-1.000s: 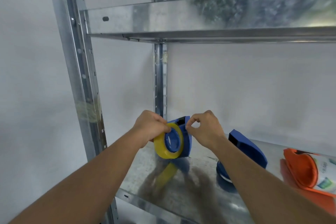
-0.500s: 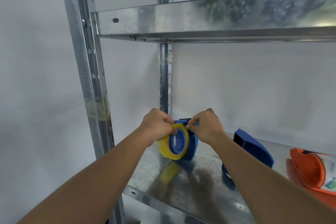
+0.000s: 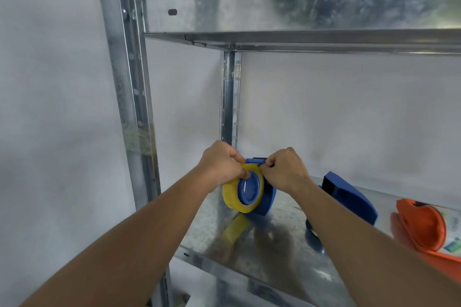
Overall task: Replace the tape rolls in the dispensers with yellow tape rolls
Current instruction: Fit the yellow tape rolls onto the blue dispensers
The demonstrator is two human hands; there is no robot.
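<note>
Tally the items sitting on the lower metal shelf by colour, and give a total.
Blue: 2, the blue plastic tape dispenser under the hands and the second blue plastic tape dispenser to its right
Yellow: 1, the yellow tape roll mounted on the first dispenser
Orange: 1, the orange dispenser at the right edge
Total: 4

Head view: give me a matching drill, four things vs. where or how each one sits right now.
Things:
1. yellow tape roll
2. second blue dispenser
3. orange dispenser
4. right hand

States:
A. at the right edge of the shelf, partly cut off by the frame
B. mounted on the hub of the blue dispenser between the hands
C. pinching at the top of the roll, by the dispenser's front
D. on the shelf untouched, behind the right forearm

Pairs: 1-B, 2-D, 3-A, 4-C
</note>
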